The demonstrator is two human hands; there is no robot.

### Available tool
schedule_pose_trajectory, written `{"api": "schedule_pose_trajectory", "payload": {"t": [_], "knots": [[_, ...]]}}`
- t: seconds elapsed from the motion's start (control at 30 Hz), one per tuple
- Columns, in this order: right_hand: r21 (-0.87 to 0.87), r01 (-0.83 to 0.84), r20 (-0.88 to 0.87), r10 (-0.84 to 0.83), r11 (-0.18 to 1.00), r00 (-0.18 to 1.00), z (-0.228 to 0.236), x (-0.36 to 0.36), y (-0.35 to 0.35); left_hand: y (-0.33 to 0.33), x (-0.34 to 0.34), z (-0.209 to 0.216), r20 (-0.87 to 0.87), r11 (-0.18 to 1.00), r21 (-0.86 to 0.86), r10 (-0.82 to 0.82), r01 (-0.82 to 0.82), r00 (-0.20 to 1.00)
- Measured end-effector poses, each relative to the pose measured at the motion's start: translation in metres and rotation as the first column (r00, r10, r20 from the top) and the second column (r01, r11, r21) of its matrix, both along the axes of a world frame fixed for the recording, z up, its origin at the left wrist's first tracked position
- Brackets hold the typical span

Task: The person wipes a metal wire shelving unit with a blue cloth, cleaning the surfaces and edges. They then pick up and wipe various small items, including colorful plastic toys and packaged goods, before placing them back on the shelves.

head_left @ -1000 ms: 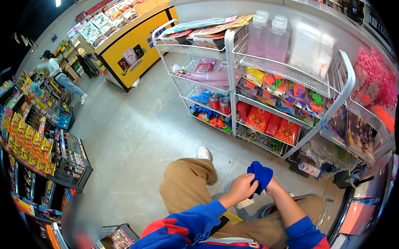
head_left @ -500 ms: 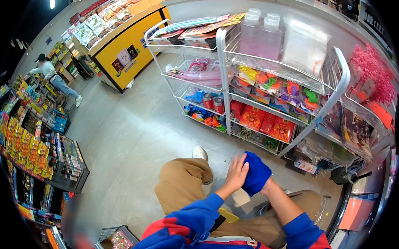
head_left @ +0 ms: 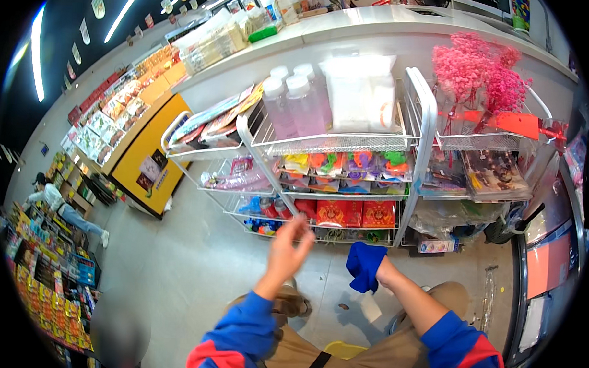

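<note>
A dark blue cloth (head_left: 365, 267) hangs from my right hand (head_left: 383, 273), whose fingers are mostly hidden by the fabric. My left hand (head_left: 288, 249) is held up, apart from the cloth, with its thumb spread and its fingers slightly blurred. Nothing shows in it. From my view it overlaps the lower corner of a white wire rack (head_left: 335, 143). Red boxes (head_left: 340, 213) with gold print fill a lower tier there, beside red cans (head_left: 268, 207). Bagged bright plastic toys (head_left: 360, 163) lie one tier higher.
Clear bottles (head_left: 302, 106) and a white plastic-wrapped pack (head_left: 360, 95) stand on the rack's top. Pink dried flowers (head_left: 475, 72) rise at the right. A white counter (head_left: 378, 26) runs behind. At far left a person (head_left: 63, 202) is beside packed shelves (head_left: 47, 292). A pale scrap (head_left: 370, 308) lies below.
My left hand has come off the blue cloth and moved left and up toward the rack. The cloth stays with my right hand. The view has tilted up and turned right.
</note>
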State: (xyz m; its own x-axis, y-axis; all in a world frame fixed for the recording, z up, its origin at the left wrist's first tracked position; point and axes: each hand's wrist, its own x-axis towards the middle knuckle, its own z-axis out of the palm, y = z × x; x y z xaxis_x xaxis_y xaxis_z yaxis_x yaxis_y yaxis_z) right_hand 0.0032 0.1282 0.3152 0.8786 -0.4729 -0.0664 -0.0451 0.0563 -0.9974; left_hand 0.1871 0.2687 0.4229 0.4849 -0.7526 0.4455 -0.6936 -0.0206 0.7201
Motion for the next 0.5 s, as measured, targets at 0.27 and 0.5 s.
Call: {"api": "schedule_pose_trajectory", "payload": {"t": [0.27,0.5], "knots": [[0.304,-0.076,-0.170,0.133,0.950,0.977,0.059,-0.014,-0.016,-0.146,0.042,0.168,0.327,0.982,-0.190,0.082,-0.020,0.942],[0.332,-0.210,-0.188,0.282,0.920,0.941,0.078,-0.015,-0.015,-0.275,0.037,0.143,0.178,0.984,0.074,0.148,-0.164,0.973]]}}
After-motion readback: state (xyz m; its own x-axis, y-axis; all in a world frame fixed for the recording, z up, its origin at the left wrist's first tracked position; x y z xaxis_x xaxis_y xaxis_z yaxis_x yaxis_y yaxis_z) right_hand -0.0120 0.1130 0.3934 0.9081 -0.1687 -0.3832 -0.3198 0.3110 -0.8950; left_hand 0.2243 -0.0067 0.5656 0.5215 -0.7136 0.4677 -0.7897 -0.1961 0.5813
